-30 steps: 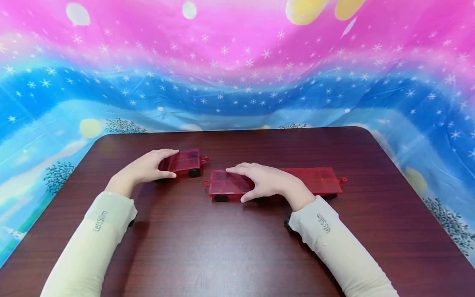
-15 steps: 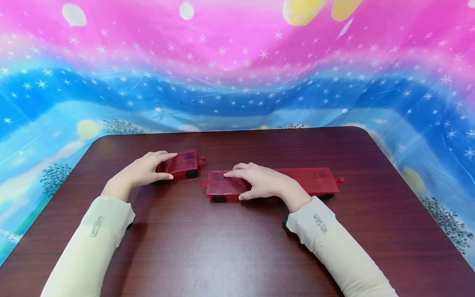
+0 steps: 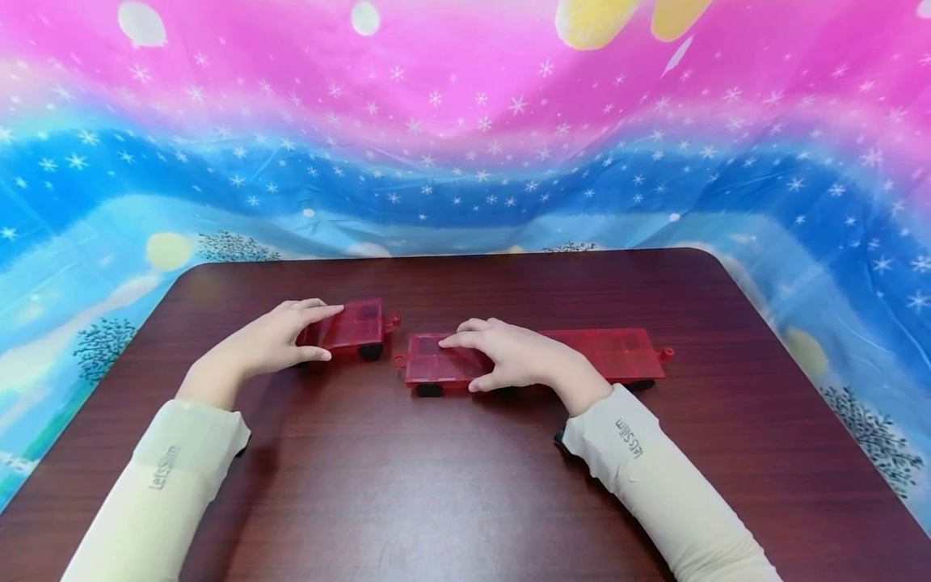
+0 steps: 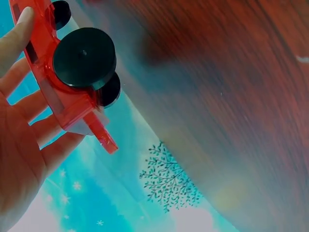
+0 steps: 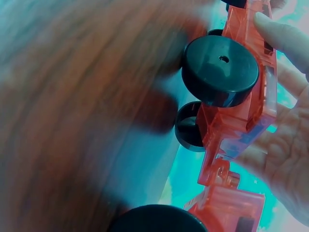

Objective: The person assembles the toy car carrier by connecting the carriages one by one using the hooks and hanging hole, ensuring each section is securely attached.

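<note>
In the head view my left hand (image 3: 265,343) grips a translucent red toy car base (image 3: 364,323) with black wheels, thumb on the near side and fingers over the far side. The left wrist view shows its wheel (image 4: 84,58) and a red bar (image 4: 102,134) at its end. My right hand (image 3: 520,356) holds a second red car base (image 3: 429,358) the same way. Behind that one, a third red car base (image 3: 618,349) is hitched on; the coupling (image 5: 223,174) shows in the right wrist view. A small gap separates the left car's peg (image 3: 393,321) from the second car's loop (image 3: 400,361).
The cars stand on a dark wood-grain table (image 3: 436,485) with rounded far corners. A pink and blue snowflake-patterned cloth (image 3: 465,162) hangs round its back and sides.
My left hand and its car have shifted a little left and toward me. The right hand stays almost still on its car.
</note>
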`<state>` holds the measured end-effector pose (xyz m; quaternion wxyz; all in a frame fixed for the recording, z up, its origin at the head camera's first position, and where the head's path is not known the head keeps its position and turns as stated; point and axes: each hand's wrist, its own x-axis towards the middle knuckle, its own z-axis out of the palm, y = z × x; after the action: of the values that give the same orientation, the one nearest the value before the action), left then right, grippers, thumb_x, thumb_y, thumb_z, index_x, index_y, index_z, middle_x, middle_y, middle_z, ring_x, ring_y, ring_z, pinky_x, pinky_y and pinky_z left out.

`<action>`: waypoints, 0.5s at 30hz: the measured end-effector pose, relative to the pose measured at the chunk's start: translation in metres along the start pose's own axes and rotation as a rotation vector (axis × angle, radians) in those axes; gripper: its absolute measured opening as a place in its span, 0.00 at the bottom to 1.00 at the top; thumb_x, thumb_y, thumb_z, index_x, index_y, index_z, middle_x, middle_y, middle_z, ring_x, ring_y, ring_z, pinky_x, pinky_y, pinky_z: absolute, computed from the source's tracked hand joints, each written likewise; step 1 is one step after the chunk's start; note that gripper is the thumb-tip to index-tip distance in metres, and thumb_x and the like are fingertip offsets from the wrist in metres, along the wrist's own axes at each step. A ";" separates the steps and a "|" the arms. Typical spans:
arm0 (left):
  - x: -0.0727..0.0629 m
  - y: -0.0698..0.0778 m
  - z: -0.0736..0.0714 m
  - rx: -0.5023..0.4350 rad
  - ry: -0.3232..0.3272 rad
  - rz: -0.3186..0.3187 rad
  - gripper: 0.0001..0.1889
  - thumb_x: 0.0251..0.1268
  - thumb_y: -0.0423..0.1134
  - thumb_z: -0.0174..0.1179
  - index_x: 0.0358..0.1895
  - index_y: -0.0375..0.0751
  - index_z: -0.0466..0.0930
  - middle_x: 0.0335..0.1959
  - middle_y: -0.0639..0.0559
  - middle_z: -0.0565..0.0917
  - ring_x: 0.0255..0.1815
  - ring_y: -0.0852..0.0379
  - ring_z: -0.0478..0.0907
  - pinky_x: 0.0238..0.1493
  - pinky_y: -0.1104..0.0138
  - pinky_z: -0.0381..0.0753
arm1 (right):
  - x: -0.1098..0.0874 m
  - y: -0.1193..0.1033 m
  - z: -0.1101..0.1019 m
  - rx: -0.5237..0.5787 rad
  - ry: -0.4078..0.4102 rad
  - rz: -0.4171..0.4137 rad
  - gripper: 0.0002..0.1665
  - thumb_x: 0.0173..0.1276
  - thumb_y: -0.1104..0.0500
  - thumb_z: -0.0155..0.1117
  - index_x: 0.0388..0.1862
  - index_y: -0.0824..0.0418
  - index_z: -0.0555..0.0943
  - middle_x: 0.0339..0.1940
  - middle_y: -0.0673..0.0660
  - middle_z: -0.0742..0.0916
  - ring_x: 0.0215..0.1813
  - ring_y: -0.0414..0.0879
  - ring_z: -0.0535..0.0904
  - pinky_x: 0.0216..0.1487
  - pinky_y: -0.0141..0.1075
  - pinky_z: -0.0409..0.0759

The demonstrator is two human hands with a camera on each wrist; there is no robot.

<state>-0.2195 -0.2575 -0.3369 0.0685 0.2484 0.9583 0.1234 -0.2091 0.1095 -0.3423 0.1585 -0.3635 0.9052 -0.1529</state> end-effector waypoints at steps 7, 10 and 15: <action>-0.011 0.001 0.001 0.001 0.004 0.013 0.39 0.58 0.43 0.72 0.73 0.42 0.67 0.66 0.35 0.73 0.65 0.34 0.68 0.61 0.41 0.75 | 0.000 0.003 0.001 0.007 0.008 -0.017 0.43 0.61 0.51 0.74 0.75 0.44 0.68 0.73 0.54 0.71 0.71 0.51 0.67 0.67 0.49 0.75; -0.017 0.001 0.001 0.009 0.012 0.009 0.39 0.57 0.43 0.72 0.73 0.42 0.67 0.65 0.36 0.73 0.65 0.34 0.68 0.61 0.40 0.75 | 0.000 0.004 0.001 0.018 0.009 -0.023 0.43 0.61 0.51 0.74 0.74 0.44 0.68 0.74 0.55 0.71 0.72 0.51 0.67 0.67 0.49 0.75; -0.024 0.002 -0.001 0.012 0.016 0.007 0.39 0.56 0.43 0.73 0.72 0.42 0.68 0.65 0.35 0.74 0.65 0.34 0.68 0.60 0.40 0.75 | 0.000 0.006 0.001 0.040 0.010 -0.031 0.42 0.62 0.51 0.73 0.75 0.44 0.68 0.75 0.55 0.69 0.73 0.52 0.65 0.69 0.50 0.73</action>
<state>-0.1981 -0.2681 -0.3343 0.0587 0.2510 0.9587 0.1199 -0.2123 0.1132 -0.3450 0.1590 -0.3735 0.8969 -0.1754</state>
